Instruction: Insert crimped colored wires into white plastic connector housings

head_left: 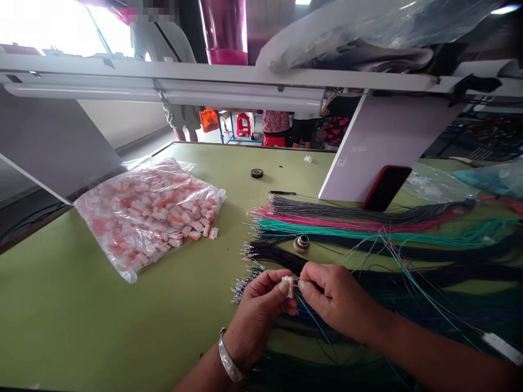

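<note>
While the left hand (pixel 261 307) pinches a white connector housing (pixel 288 285), the right hand (pixel 335 299) pinches a wire (pixel 298 280) just right of it.

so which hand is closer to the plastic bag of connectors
Left. The left hand, pinching a white connector, sits right of the bag; the right hand, pinching a wire, is farther right.
</note>
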Tool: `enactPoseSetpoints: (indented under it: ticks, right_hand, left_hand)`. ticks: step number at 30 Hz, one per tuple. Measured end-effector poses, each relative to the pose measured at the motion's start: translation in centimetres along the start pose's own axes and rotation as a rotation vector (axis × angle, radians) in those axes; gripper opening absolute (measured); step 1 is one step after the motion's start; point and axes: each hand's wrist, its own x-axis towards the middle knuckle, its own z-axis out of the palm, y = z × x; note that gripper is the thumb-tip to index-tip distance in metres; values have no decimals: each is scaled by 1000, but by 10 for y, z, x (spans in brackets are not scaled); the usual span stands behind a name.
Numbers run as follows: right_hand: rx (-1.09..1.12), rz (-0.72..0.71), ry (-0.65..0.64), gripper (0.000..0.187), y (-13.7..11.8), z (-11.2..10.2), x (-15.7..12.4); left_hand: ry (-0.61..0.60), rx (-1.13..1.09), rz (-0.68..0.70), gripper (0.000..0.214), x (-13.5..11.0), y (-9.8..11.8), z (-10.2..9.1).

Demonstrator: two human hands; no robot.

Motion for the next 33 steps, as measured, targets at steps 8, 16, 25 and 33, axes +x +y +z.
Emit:
enactPoseSetpoints:
  ticks: [8,16,25,33]
  right_hand:
    - [97,101,-2,25,0,9,0]
    - [165,156,-43,25,-2,11,0]
    - [41,17,67,20,2,12,-4]
    - [40,5,65,19,2,14,-5]
  left_hand:
    - [4,55,31,27,-1,-2,0]
    - [18,58,47,25,-1,-5,0]
    - [7,72,26,22,3,-7,-4]
    - [-52,83,11,22,2,-10,-5]
